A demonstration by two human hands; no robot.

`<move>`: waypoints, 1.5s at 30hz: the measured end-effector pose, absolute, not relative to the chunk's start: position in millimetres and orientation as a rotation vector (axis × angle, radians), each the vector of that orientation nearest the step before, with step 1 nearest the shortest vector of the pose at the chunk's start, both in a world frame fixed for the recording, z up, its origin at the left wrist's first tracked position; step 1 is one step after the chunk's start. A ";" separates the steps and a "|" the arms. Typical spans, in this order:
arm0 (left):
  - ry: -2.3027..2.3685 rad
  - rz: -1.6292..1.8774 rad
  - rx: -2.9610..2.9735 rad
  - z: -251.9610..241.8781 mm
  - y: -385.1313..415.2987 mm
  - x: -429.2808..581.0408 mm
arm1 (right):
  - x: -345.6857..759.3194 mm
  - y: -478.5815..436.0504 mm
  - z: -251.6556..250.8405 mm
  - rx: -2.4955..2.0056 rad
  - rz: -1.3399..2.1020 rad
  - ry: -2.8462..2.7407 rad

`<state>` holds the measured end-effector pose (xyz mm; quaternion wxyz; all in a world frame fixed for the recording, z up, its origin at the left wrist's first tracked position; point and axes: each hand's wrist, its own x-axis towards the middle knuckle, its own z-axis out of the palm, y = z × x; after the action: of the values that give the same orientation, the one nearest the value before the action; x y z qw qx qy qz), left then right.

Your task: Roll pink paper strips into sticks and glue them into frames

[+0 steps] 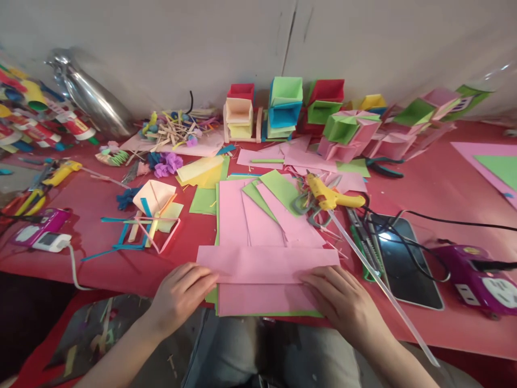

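Note:
A pink paper strip (268, 264), apparently folded, spans the front of a paper stack, with a faint crease near its middle. My left hand (183, 291) grips its lower left corner, fingers together and thumb hidden beneath. At the lower right corner my right hand (339, 295) holds it the same way. Under the strip lie pink sheets (258, 302) on top of green ones, near the table's front edge. Cut pink and green pieces (278, 188) rest on the stack just behind the strip.
Right of the stack lie a yellow glue gun (329, 195) with a long clear glue stick (383, 288), scissors, cutters and a phone (407, 264). Purple power strips (480, 280) sit at both sides. Folded paper boxes (285, 108) stand along the wall. A small stick frame (141, 231) is left.

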<state>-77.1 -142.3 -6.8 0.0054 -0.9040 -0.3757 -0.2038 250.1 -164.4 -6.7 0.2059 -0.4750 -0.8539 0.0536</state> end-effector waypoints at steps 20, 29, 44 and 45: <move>-1.496 -0.268 -2.821 7.7 -129.6 -63.1 | 245.6 -153.3 0.5 -1.791 -0.055 -2.199; -1.167 -0.253 -3.009 -1.9 -145.6 -35.8 | 213.1 -164.7 -0.9 -1.338 -0.079 -2.505; -1.202 -0.309 -2.986 -16.2 -161.3 -59.0 | 268.7 -190.4 -9.9 -1.523 -0.174 -2.375; -1.206 -0.352 -2.997 -16.1 -160.6 -59.5 | 268.2 -188.6 -9.2 -1.517 -0.169 -2.361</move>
<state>-59.5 -160.6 -16.1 -0.0540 -0.9209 -0.3705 -0.1083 268.2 -188.6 -9.2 0.1645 -0.5321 -0.8284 -0.0594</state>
